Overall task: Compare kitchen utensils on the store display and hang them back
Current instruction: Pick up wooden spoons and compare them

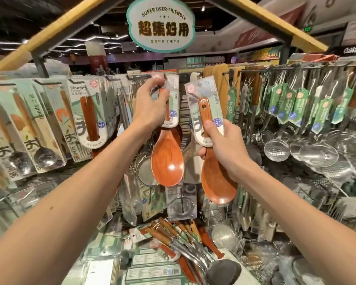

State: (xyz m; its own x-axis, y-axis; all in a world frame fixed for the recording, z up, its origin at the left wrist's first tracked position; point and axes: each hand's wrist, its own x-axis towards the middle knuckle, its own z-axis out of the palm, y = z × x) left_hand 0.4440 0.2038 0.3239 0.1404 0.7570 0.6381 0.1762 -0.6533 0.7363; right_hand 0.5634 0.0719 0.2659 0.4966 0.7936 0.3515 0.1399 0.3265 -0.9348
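Note:
I hold up two reddish-brown wooden rice spoons, each on a pale card with a 10.9 sticker. My left hand (150,105) pinches the top of the left spoon's card (173,99) up at the display hook, and its bowl (167,159) hangs below. My right hand (222,149) grips the handle and card of the right spoon (216,182), which tilts slightly and is held a little nearer to me, clear of the rack.
More carded wooden spoons (88,118) hang at the left. Steel skimmers and ladles (280,149) with green tags hang at the right. Loose wood-handled utensils (185,239) lie piled on the shelf below. A sign (160,23) hangs overhead.

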